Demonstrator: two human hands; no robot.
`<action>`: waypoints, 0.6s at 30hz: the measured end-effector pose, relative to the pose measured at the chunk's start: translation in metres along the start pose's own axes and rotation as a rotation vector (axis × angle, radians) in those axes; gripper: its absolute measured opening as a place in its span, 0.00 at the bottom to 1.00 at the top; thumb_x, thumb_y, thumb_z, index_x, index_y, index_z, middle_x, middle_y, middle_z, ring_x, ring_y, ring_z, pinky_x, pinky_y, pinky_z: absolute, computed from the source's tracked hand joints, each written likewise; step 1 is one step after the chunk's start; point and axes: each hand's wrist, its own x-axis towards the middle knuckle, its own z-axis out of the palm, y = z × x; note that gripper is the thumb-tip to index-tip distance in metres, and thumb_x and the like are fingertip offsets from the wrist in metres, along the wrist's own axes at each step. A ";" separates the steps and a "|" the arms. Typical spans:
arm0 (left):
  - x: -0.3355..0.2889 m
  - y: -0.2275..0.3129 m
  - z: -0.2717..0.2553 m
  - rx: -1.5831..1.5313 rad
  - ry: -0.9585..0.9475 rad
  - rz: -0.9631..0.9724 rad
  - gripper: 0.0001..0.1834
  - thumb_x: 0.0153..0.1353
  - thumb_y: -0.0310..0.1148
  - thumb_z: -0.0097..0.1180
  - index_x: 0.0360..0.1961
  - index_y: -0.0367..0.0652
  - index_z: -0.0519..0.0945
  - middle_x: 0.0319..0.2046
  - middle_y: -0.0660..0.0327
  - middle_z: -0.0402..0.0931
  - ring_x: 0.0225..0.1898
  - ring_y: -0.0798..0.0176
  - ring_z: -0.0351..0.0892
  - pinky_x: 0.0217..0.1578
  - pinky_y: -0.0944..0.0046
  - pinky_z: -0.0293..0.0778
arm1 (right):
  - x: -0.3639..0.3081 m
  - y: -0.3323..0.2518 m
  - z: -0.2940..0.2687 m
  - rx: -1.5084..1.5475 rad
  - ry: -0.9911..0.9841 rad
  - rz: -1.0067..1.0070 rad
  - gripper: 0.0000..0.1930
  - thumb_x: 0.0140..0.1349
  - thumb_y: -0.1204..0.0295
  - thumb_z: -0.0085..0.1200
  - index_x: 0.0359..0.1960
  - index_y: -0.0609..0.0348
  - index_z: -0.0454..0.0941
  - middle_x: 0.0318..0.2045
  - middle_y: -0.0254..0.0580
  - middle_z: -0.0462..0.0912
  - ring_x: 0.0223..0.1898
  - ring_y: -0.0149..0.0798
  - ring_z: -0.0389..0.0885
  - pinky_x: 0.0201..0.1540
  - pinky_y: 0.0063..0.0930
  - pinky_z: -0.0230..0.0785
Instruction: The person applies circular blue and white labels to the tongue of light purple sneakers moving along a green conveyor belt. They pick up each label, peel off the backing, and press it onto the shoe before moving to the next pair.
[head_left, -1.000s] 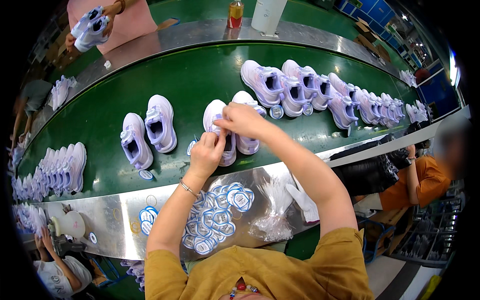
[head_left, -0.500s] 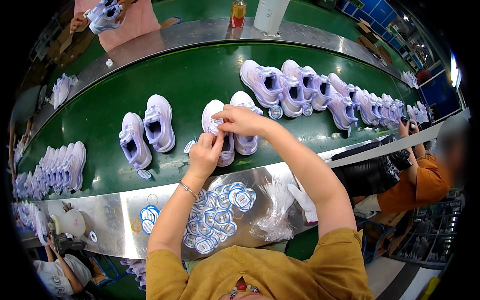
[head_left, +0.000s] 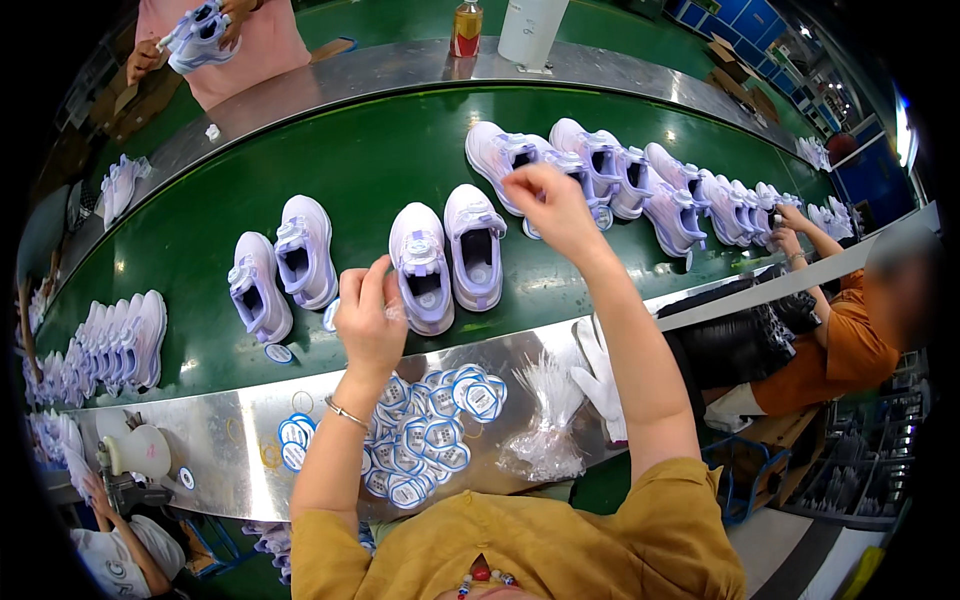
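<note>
My left hand (head_left: 372,318) is closed in a pinch just left of a white-and-lilac shoe (head_left: 422,285); a small translucent bit shows at its fingers. Beyond that hand, a round blue-rimmed tag (head_left: 331,316) peeks out, partly hidden. The shoe's mate (head_left: 474,248) stands to its right, toe away from me. My right hand (head_left: 548,205) is raised with curled fingers, in front of the shoes (head_left: 492,158) farther right; whatever it holds, if anything, is hidden. Another pair stands to the left, its outer shoe (head_left: 260,290) with a round tag (head_left: 278,353) at its heel.
On the metal ledge (head_left: 240,400) near me lie heaped round tags (head_left: 430,445), clear plastic fasteners (head_left: 545,410) and white gloves (head_left: 598,375). More shoes line the green belt (head_left: 400,150) at both ends. A co-worker in orange (head_left: 840,350) reaches in at right; another in pink (head_left: 255,60) stands across.
My right hand has left the middle shoe and moved right and up. My left hand has drawn left off it, and the tag beside it has shifted left. The shoes have slid slightly left.
</note>
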 end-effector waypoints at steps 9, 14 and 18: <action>0.014 0.035 0.068 0.202 -0.414 -0.185 0.18 0.50 0.35 0.65 0.41 0.41 0.75 0.33 0.53 0.73 0.35 0.48 0.78 0.32 0.53 0.74 | -0.044 0.048 0.075 -0.100 0.116 0.164 0.24 0.46 0.77 0.57 0.48 0.65 0.69 0.42 0.54 0.77 0.42 0.55 0.77 0.47 0.42 0.69; 0.014 0.030 0.070 0.082 -0.494 -0.239 0.20 0.46 0.32 0.67 0.40 0.40 0.75 0.35 0.53 0.74 0.36 0.47 0.77 0.35 0.54 0.73 | -0.061 0.045 0.066 0.049 0.214 0.130 0.17 0.44 0.84 0.52 0.40 0.63 0.75 0.31 0.43 0.81 0.30 0.40 0.79 0.37 0.31 0.72; 0.011 0.018 0.065 -0.039 -0.484 -0.214 0.14 0.46 0.27 0.65 0.35 0.40 0.78 0.35 0.54 0.75 0.37 0.48 0.77 0.36 0.55 0.72 | -0.066 0.060 0.065 0.299 0.156 0.202 0.14 0.43 0.85 0.51 0.34 0.62 0.78 0.30 0.45 0.78 0.31 0.42 0.76 0.37 0.30 0.69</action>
